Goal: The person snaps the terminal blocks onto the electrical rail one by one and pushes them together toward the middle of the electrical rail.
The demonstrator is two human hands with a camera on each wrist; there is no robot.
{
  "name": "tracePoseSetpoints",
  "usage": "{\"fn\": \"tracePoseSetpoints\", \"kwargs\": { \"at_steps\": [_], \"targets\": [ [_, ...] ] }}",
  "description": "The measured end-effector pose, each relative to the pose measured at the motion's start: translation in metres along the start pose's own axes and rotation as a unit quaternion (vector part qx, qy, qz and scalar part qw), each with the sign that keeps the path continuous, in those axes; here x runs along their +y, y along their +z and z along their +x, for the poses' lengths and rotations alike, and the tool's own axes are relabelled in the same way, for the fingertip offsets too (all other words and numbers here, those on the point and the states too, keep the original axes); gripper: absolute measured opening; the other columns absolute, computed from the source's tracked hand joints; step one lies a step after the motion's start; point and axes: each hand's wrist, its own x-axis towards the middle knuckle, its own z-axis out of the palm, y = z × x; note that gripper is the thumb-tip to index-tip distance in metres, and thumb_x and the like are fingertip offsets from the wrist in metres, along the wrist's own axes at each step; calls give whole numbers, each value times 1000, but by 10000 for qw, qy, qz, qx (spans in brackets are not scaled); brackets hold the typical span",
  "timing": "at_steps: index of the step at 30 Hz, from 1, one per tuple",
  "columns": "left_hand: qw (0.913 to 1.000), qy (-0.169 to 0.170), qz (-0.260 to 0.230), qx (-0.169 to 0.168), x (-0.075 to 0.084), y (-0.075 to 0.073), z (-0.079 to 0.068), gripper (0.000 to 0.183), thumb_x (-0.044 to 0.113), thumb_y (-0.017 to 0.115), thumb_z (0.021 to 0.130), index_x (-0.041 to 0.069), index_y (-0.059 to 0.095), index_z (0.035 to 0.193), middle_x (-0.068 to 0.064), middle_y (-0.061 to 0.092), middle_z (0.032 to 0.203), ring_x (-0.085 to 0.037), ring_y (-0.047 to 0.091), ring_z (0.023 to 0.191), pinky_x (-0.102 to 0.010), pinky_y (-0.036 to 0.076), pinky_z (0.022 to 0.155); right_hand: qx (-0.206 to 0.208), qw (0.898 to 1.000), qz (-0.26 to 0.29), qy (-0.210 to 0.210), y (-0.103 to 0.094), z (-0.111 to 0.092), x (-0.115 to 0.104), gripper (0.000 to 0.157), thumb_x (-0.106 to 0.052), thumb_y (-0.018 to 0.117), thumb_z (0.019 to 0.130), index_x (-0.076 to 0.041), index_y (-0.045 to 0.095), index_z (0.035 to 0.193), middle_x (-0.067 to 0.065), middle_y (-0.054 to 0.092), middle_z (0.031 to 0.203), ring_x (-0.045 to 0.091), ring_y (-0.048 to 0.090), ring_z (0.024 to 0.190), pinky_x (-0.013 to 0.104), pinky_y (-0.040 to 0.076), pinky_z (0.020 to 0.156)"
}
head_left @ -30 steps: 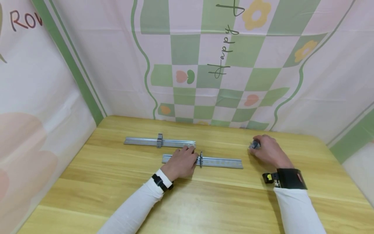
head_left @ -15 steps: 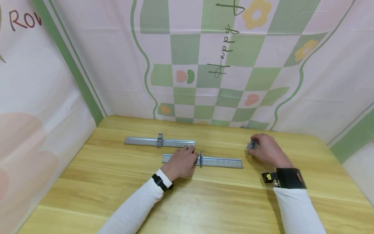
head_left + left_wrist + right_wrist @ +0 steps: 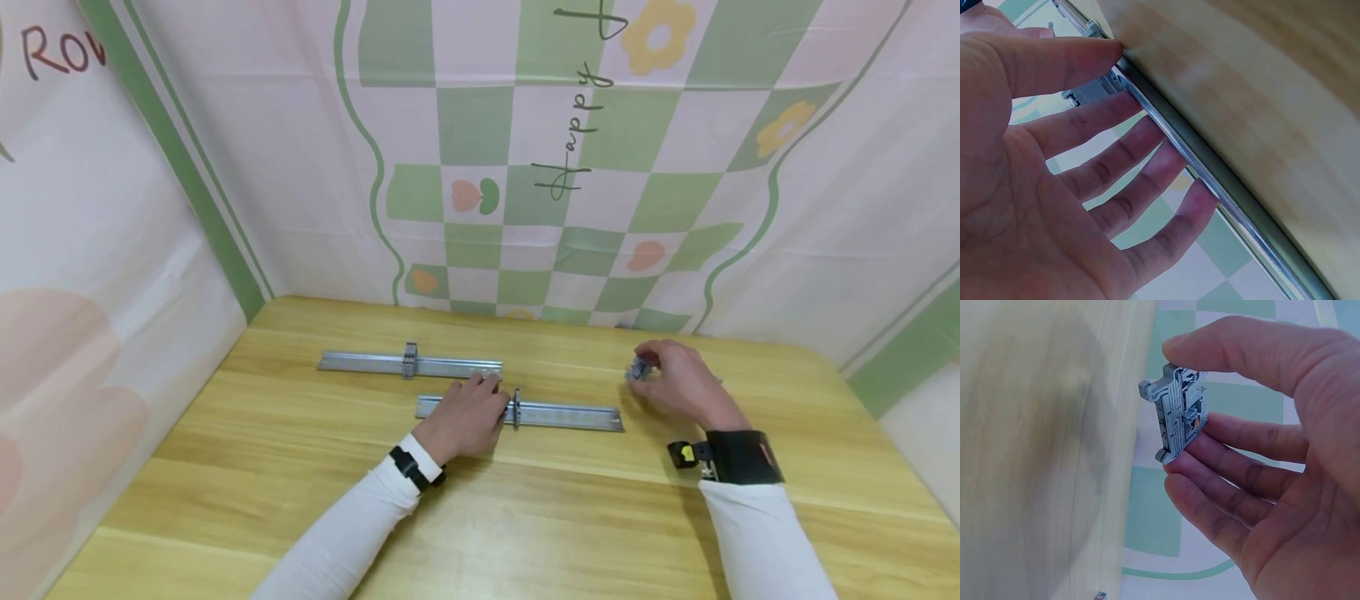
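Note:
In the head view, my left hand (image 3: 467,417) holds the nearer metal DIN rail (image 3: 570,416) lying on the table. Thumb and fingertips meet the rail's edge in the left wrist view. A thin grey terminal block (image 3: 517,408) sits on this rail just right of the hand. Off to the right, my right hand (image 3: 684,383) pinches a loose grey terminal block (image 3: 1179,412) between thumb and fingers, raised off the table. An orange spot shows on its side in the right wrist view.
A second DIN rail (image 3: 367,363) lies farther back on the left, bearing grey terminal blocks (image 3: 409,360). The wooden table (image 3: 525,517) ends at a printed cloth backdrop (image 3: 480,133). A tiny object (image 3: 719,380) peeks out behind the right hand.
My right hand has shifted slightly left with the terminal block, which has turned a little in the fingers. The left hand and both rails stay put.

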Motion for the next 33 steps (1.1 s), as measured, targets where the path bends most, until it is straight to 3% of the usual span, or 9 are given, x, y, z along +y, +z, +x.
{"fn": "tracePoseSetpoints", "kwargs": {
  "at_steps": [16,33],
  "targets": [
    [10000,-20,16,-70,0,0,1,26,26,57,103,13,69,121,-5,57,123,-22,54,106,-45,54,88,-37,9998,110,-168,0,1,-6,60,-17,82,84,14,57,129,28,65,114,43,61,105,58,50,92],
    [9999,-53,-49,-88,0,-2,1,28,26,56,103,12,69,124,-6,57,127,-23,55,109,-47,53,91,-137,9985,342,-393,-3,-2,-24,55,-15,80,85,12,59,128,28,65,119,44,62,109,58,51,94]
  ]
}}
